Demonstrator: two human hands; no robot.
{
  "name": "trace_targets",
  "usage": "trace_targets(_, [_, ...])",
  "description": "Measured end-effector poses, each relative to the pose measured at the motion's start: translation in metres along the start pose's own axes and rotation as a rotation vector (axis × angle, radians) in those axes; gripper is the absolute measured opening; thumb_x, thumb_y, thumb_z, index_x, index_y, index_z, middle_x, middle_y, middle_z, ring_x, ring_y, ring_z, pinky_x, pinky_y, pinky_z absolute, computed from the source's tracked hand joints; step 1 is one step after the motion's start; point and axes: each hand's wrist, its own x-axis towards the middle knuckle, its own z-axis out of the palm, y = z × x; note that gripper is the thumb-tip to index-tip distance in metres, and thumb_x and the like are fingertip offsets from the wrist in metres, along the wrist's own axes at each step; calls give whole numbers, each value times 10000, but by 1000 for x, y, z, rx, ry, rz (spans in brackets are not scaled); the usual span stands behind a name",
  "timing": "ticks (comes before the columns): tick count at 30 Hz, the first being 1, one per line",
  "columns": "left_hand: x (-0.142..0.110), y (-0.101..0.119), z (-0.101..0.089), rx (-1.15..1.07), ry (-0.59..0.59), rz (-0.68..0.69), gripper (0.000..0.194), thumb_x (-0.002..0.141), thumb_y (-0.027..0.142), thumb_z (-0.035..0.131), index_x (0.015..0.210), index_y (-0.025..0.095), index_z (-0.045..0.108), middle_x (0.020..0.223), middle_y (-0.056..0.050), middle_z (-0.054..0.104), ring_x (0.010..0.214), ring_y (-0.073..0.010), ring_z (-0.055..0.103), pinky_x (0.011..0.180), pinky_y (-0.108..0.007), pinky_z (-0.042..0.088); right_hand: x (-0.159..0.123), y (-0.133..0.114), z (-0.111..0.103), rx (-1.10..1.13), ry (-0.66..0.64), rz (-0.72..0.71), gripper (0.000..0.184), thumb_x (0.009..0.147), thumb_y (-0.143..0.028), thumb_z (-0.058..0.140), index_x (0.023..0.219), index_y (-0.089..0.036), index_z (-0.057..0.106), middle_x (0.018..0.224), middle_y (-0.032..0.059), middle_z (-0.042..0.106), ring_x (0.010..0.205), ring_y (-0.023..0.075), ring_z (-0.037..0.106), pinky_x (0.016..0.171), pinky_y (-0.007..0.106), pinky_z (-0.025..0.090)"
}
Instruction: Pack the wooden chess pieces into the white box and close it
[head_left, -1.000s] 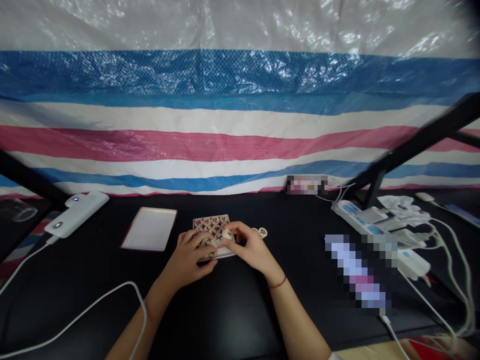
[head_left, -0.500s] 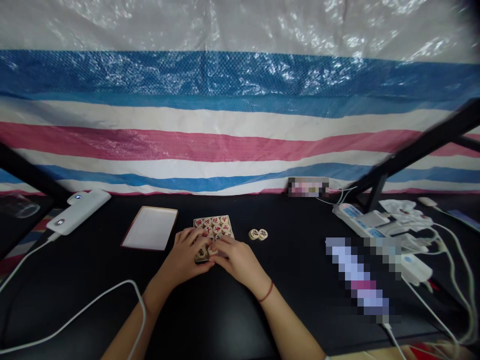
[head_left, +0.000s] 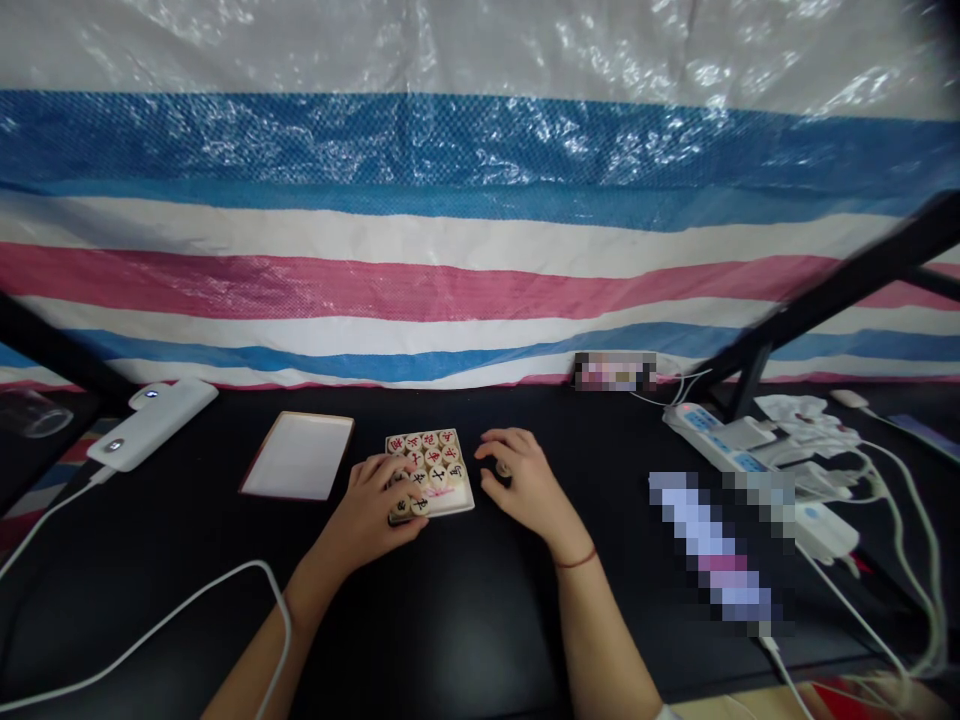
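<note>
A small white box tray [head_left: 464, 505] on the black table holds several round wooden chess pieces [head_left: 433, 458] marked in red and black. My left hand [head_left: 373, 510] rests on the tray's near left corner, its fingers curled over the pieces there. My right hand [head_left: 526, 483] lies just right of the tray, fingers curled down over the loose pieces on the table; one piece [head_left: 502, 467] peeks out under the fingertips.
The white box lid [head_left: 300, 455] lies left of the tray. A white power bank [head_left: 150, 424] with a cable sits at far left. Power strips [head_left: 731, 443] and tangled white cables [head_left: 885, 500] fill the right side. A striped tarp [head_left: 480, 250] hangs behind.
My right hand left the tray and moved right, coming down over the two loose pieces. The left hand stayed on the tray's corner.
</note>
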Motion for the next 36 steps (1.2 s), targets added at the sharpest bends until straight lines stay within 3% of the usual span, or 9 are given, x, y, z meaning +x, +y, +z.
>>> trace_targets(2, [0, 1, -1, -5, 5, -2, 138, 759, 266, 681, 890, 249, 641, 1172, -37, 585, 1124, -269, 463, 939, -437, 386, -3, 19, -5, -72, -31, 67, 314, 674, -81, 621, 955, -220, 620, 1128, 73, 631, 1162, 295, 492, 964, 476, 384])
trace_targets(6, [4, 7, -1, -3, 59, 20, 178, 746, 283, 682, 916, 249, 643, 1157, -39, 597, 1111, -268, 474, 944, -437, 376, -6, 40, -6, -77, -171, 193, 338, 668, -50, 572, 969, -200, 601, 943, 49, 652, 910, 222, 588, 834, 363, 439])
trace_targets(12, [20, 15, -3, 28, 243, 8, 116, 848, 254, 584, 931, 231, 663, 1056, -46, 640, 1025, -229, 531, 916, -392, 405, -3, 36, -4, -115, -146, 214, 262, 698, -47, 551, 911, -191, 598, 861, 40, 649, 840, 201, 562, 766, 290, 413])
trace_targets(17, [31, 15, -2, 54, 250, -18, 177, 870, 233, 564, 1014, 221, 666, 1065, -54, 651, 1024, -228, 555, 901, -379, 434, -1, 31, 5, -118, -118, 158, 254, 693, -52, 559, 895, -204, 588, 861, 25, 644, 828, 197, 544, 798, 308, 398])
trace_targets(21, [28, 15, 4, 59, 256, -25, 190, 878, 232, 553, 1026, 224, 672, 1060, -52, 658, 1013, -226, 568, 894, -375, 446, 2, 21, 5, -69, -40, 128, 229, 692, -49, 573, 858, -205, 590, 843, 29, 634, 882, 223, 534, 829, 342, 410])
trace_targets(25, [17, 12, 12, 81, 271, 20, 240, 918, 256, 514, 1113, 228, 650, 1079, -61, 664, 984, -213, 602, 862, -359, 462, 5, -4, 6, 187, 56, 61, 236, 730, -92, 602, 932, -215, 604, 931, 40, 641, 967, 223, 546, 882, 364, 442])
trace_targets(30, [9, 7, 14, 96, 262, 109, 315, 960, 256, 439, 1248, 221, 563, 1159, -75, 661, 1033, -206, 622, 881, -355, 483, 2, -35, 19, 420, 40, -60, 296, 722, -90, 667, 979, -229, 621, 985, 38, 648, 1049, 208, 545, 921, 350, 465])
trace_targets(36, [8, 8, 6, 69, 201, 158, 398, 971, 345, 424, 1340, 199, 459, 1131, -99, 675, 989, -212, 649, 835, -349, 522, 0, -41, 27, 521, 10, 5, 251, 757, -211, 733, 990, -231, 642, 1010, 56, 633, 1001, 201, 584, 872, 346, 507])
